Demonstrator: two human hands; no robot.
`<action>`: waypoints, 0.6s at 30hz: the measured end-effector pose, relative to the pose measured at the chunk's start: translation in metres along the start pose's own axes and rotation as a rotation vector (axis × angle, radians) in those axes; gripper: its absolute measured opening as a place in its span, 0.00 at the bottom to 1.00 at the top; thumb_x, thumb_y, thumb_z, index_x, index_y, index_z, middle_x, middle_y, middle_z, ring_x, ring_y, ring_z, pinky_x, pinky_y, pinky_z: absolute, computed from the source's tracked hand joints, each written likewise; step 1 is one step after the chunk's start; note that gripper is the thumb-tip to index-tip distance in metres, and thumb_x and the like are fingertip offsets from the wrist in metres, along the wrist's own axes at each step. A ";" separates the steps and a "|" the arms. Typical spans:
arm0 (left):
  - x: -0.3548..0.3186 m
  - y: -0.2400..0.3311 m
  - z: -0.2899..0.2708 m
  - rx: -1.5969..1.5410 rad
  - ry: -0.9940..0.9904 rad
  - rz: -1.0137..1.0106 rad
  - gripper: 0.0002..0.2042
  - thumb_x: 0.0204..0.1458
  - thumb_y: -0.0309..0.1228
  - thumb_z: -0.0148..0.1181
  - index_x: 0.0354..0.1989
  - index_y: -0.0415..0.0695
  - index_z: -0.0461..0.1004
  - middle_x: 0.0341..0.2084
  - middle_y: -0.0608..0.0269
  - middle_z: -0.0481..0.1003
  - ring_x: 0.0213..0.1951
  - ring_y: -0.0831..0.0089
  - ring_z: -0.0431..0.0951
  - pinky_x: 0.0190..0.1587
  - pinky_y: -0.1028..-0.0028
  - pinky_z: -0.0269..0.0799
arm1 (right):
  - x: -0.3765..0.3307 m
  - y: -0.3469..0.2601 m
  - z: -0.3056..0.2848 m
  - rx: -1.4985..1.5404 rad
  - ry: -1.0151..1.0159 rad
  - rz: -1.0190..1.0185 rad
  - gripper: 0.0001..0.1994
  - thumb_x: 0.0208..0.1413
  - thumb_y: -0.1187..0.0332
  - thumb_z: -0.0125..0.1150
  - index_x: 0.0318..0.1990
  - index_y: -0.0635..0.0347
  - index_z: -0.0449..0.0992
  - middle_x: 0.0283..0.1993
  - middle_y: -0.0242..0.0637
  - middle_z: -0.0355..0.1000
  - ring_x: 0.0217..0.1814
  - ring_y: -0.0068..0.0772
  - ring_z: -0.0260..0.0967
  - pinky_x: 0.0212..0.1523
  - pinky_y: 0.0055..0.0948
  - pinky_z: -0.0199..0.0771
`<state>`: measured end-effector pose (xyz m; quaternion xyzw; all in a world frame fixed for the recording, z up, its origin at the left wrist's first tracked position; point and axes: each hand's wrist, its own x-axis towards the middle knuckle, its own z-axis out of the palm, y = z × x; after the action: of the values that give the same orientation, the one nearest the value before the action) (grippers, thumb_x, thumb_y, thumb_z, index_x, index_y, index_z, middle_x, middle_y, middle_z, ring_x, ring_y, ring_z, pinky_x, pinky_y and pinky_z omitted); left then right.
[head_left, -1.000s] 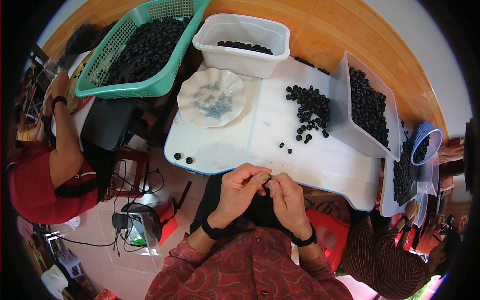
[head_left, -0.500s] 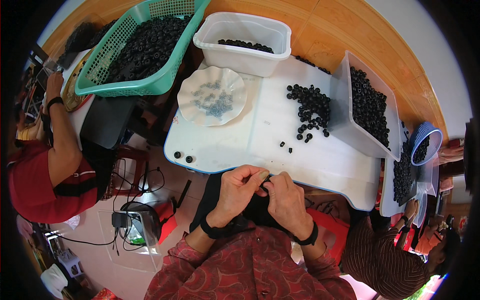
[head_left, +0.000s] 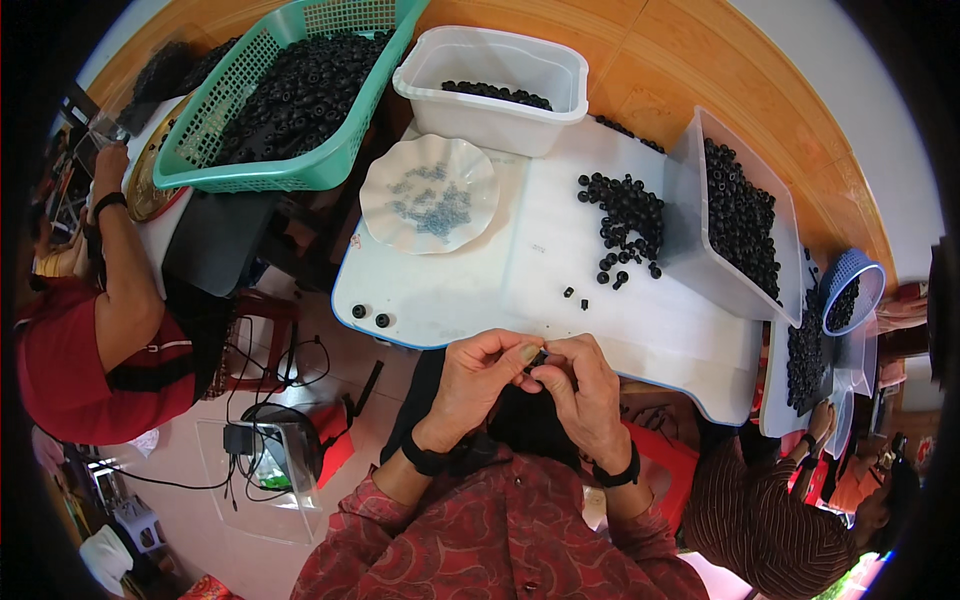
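Observation:
Near the table's front edge, a small black round part (head_left: 538,357) is pinched between the thumb and fingers of my left hand (head_left: 478,378). My right hand (head_left: 585,395) meets it from the other side, its thumb and bent forefinger at the part. Two finished-looking black round parts (head_left: 370,315) sit apart at the table's left front corner. A white scalloped plate (head_left: 380,225) holds many tiny clear pieces (head_left: 440,205). Right of the middle lies a loose pile of black round parts (head_left: 630,215), with a few strays nearer me.
A green basket (head_left: 290,180) and a white tub (head_left: 490,125) with black parts stand at the back. A translucent bin (head_left: 690,215) lies tilted at the right, beside a blue basket (head_left: 835,270). People work at both sides; cables (head_left: 240,440) hang at lower left.
My right hand has shifted slightly, its thumb now lower and its fingers more spread around the black part. The left hand keeps its pinch. The view has moved slightly.

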<state>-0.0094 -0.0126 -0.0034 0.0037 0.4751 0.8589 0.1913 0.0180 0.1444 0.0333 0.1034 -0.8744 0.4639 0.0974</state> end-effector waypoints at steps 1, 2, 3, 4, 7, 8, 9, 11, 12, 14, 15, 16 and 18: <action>0.001 -0.002 -0.001 -0.033 -0.026 -0.004 0.09 0.60 0.25 0.57 0.45 0.33 0.76 0.33 0.60 0.79 0.29 0.79 0.79 0.33 0.80 0.79 | 0.000 0.004 -0.001 0.026 -0.011 -0.021 0.14 0.55 0.74 0.64 0.48 0.64 0.71 0.38 0.43 0.68 0.32 0.39 0.73 0.32 0.32 0.74; 0.001 -0.002 -0.001 -0.033 -0.027 -0.003 0.09 0.60 0.25 0.57 0.45 0.33 0.76 0.33 0.60 0.79 0.29 0.79 0.79 0.33 0.80 0.79 | 0.000 0.006 -0.002 0.051 -0.021 -0.042 0.17 0.54 0.74 0.65 0.51 0.64 0.71 0.40 0.43 0.68 0.33 0.37 0.72 0.33 0.31 0.74; 0.001 -0.003 -0.001 -0.087 -0.032 -0.008 0.10 0.60 0.25 0.57 0.48 0.33 0.74 0.31 0.61 0.78 0.29 0.79 0.78 0.32 0.80 0.79 | 0.002 0.007 -0.003 0.052 -0.022 -0.044 0.17 0.54 0.74 0.65 0.51 0.64 0.71 0.40 0.43 0.68 0.33 0.37 0.72 0.33 0.31 0.74; 0.001 -0.003 -0.001 -0.140 -0.038 -0.013 0.12 0.60 0.25 0.57 0.50 0.34 0.73 0.30 0.62 0.77 0.28 0.79 0.78 0.32 0.80 0.79 | 0.004 0.007 -0.004 0.026 -0.038 -0.085 0.19 0.54 0.74 0.65 0.53 0.64 0.71 0.40 0.43 0.68 0.35 0.37 0.71 0.34 0.30 0.74; 0.002 -0.005 -0.002 -0.147 -0.039 -0.038 0.15 0.59 0.24 0.58 0.53 0.34 0.70 0.28 0.64 0.76 0.27 0.80 0.77 0.31 0.79 0.79 | 0.005 0.009 -0.005 0.009 -0.072 -0.156 0.20 0.54 0.74 0.64 0.55 0.65 0.72 0.40 0.42 0.67 0.36 0.35 0.71 0.35 0.28 0.73; 0.002 -0.004 -0.001 -0.148 -0.040 -0.037 0.15 0.59 0.24 0.58 0.53 0.34 0.70 0.28 0.64 0.76 0.27 0.80 0.77 0.31 0.79 0.79 | 0.006 0.010 -0.005 0.019 -0.091 -0.186 0.20 0.55 0.74 0.64 0.55 0.66 0.73 0.40 0.42 0.67 0.36 0.34 0.70 0.35 0.27 0.72; 0.002 -0.001 0.001 -0.152 -0.040 -0.045 0.15 0.59 0.24 0.59 0.53 0.34 0.70 0.28 0.64 0.75 0.27 0.81 0.77 0.31 0.79 0.79 | 0.005 0.009 -0.005 0.018 -0.091 -0.185 0.20 0.55 0.74 0.64 0.55 0.66 0.73 0.40 0.42 0.67 0.36 0.34 0.70 0.35 0.27 0.72; 0.003 -0.001 0.001 -0.157 -0.041 -0.053 0.16 0.58 0.24 0.59 0.54 0.34 0.69 0.28 0.65 0.75 0.27 0.81 0.76 0.30 0.80 0.79 | 0.004 0.008 -0.005 0.054 -0.108 -0.150 0.19 0.55 0.74 0.63 0.55 0.67 0.73 0.40 0.42 0.67 0.35 0.34 0.70 0.35 0.28 0.72; 0.003 -0.001 0.001 -0.178 -0.046 -0.058 0.16 0.58 0.24 0.59 0.54 0.34 0.69 0.28 0.65 0.75 0.26 0.81 0.76 0.31 0.80 0.79 | 0.003 0.007 -0.004 0.054 -0.107 -0.151 0.19 0.55 0.74 0.63 0.55 0.67 0.73 0.40 0.42 0.67 0.35 0.34 0.70 0.35 0.28 0.72; 0.003 -0.003 0.000 -0.200 -0.052 -0.063 0.16 0.58 0.23 0.59 0.54 0.34 0.69 0.28 0.65 0.75 0.26 0.82 0.76 0.31 0.80 0.79 | 0.002 0.006 -0.002 0.122 -0.085 -0.110 0.18 0.56 0.73 0.63 0.54 0.68 0.73 0.39 0.42 0.67 0.34 0.34 0.71 0.34 0.28 0.72; 0.004 -0.005 -0.001 -0.215 -0.058 -0.059 0.16 0.58 0.23 0.59 0.54 0.34 0.69 0.29 0.65 0.75 0.27 0.82 0.76 0.32 0.81 0.78 | 0.002 0.007 -0.002 0.122 -0.085 -0.111 0.18 0.56 0.73 0.63 0.54 0.68 0.73 0.39 0.42 0.67 0.34 0.34 0.71 0.34 0.28 0.72; 0.004 -0.006 -0.001 -0.231 -0.064 -0.056 0.16 0.59 0.24 0.59 0.54 0.34 0.69 0.29 0.65 0.75 0.28 0.83 0.75 0.32 0.82 0.78 | 0.002 0.007 -0.001 0.098 -0.076 -0.125 0.17 0.56 0.73 0.63 0.53 0.68 0.73 0.37 0.42 0.67 0.33 0.34 0.71 0.34 0.28 0.72; 0.002 -0.006 0.001 -0.259 -0.068 -0.060 0.15 0.59 0.23 0.58 0.53 0.34 0.69 0.30 0.65 0.76 0.29 0.83 0.75 0.33 0.82 0.77 | 0.002 0.009 -0.001 0.073 -0.068 -0.141 0.17 0.56 0.72 0.63 0.52 0.68 0.74 0.36 0.42 0.67 0.33 0.33 0.71 0.33 0.28 0.72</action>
<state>-0.0086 -0.0085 -0.0084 -0.0063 0.3534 0.9063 0.2318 0.0140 0.1496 0.0275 0.1838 -0.8502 0.4838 0.0964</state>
